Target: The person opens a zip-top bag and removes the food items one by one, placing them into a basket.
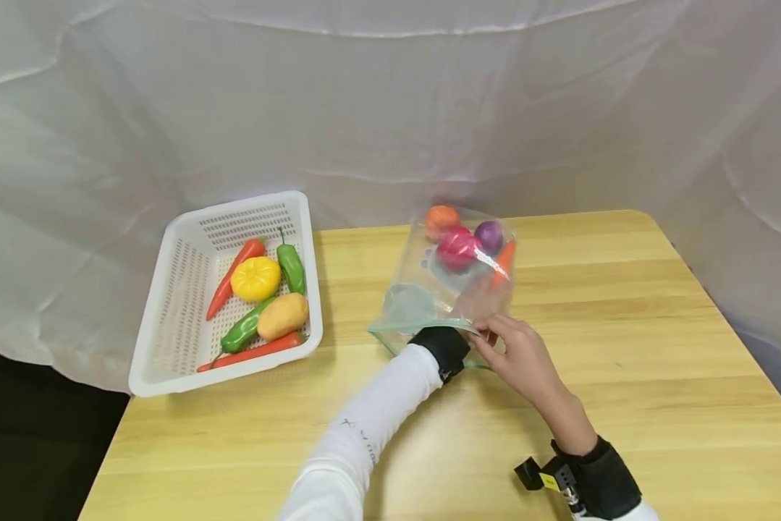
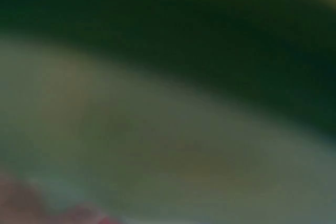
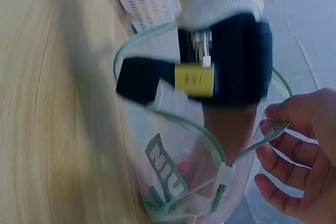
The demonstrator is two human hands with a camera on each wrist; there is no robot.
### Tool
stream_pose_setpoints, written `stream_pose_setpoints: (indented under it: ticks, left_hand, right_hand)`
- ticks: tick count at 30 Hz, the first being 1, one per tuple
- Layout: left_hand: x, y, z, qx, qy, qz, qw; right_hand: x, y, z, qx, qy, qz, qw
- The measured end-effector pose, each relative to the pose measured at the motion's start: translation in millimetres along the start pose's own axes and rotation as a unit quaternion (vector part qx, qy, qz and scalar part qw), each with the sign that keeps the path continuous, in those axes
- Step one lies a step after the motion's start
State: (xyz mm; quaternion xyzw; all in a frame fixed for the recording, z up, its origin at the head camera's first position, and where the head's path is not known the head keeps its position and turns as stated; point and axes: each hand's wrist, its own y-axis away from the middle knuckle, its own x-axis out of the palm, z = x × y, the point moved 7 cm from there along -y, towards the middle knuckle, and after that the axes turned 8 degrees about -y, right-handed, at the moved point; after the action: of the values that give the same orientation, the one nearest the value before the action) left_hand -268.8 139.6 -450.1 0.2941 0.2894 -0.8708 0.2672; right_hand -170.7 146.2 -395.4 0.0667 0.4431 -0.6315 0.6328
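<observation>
A clear plastic zip bag with a green seal strip (image 1: 452, 289) lies on the pale wooden table (image 1: 625, 347), just right of the white perforated basket of toy vegetables (image 1: 169, 318). Through its film show an orange, a pink and a purple piece. The right hand (image 1: 520, 354) pinches the bag's open rim. The left hand reaches inside past the wrist, so its fingers cannot be told

A staged recording setup: white sheet backdrop (image 1: 390, 94) draped behind a wooden table (image 1: 625, 347).
</observation>
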Motion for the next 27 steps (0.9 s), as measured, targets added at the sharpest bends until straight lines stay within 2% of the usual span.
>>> stream_pose_setpoints:
  ticks: [1,4,5,6,8,10,12,13,15,17,19,22,26,27]
  left_hand:
    - [-1.7,-0.7,0.8,-0.013,0.086,-0.006,0.9962]
    - [9.1,-6.1,-4.6,-0.02,0.11,0.029,0.9933]
    - [10.3,-6.8,-5.1,-0.01,0.119,0.062,0.9909]
    - [11.0,-6.3,-4.8,-0.003,0.141,0.099,0.985]
    - [8.2,0.2,2.2,-0.02,0.215,0.181,0.9595]
    - [1.8,10.2,11.7,-0.058,0.286,0.234,0.9274]
    - [-1.0,18.6,17.5,-0.081,0.322,0.249,0.9097]
    - [-1.6,22.2,20.4,-0.088,0.335,0.246,0.9054]
    - [-3.0,27.7,23.1,-0.074,0.344,0.231,0.907]
    - [-2.2,31.8,23.0,-0.051,0.361,0.231,0.902]
    - [0.1,35.0,22.1,-0.038,0.388,0.247,0.8872]
    - [0.9,39.5,19.5,-0.016,0.402,0.275,0.8733]
    - [-7.0,51.1,13.8,0.056,0.345,0.295,0.8893]
    - [-8.6,55.6,12.6,0.07,0.334,0.304,0.8894]
  right_hand:
    - [0.4,0.6,-0.1,0.001,0.0,0.0,1.0]
    - [-0.6,1.0,-0.4,0.003,-0.004,-0.002,1.0]
    - [-1.4,1.1,-0.6,0.004,-0.004,-0.003,1.0]
    - [-2.3,1.1,-1.0,0.006,-0.004,-0.003,1.0]
    - [-3.4,1.3,-1.9,0.01,-0.003,-0.002,1.0]
    - [-3.6,1.9,-2.8,0.013,0.0,0.0,1.0]
    - [-3.4,2.7,-3.9,0.015,0.005,0.001,1.0]
    - [-2.8,2.9,-4.2,0.015,0.007,0.002,1.0]
    - [-1.9,3.3,-4.8,0.014,0.009,0.002,1.0]
    - [-1.2,3.8,-5.5,0.013,0.01,0.002,1.0]
    - [-0.9,4.4,-6.0,0.011,0.009,0.002,1.0]
    - [-0.5,5.0,-6.0,0.007,0.006,0.005,1.0]
    - [-1.3,6.6,-7.6,0.009,0.002,0.003,1.0]
    - [-1.6,6.9,-7.6,0.006,0.001,0.001,1.0]
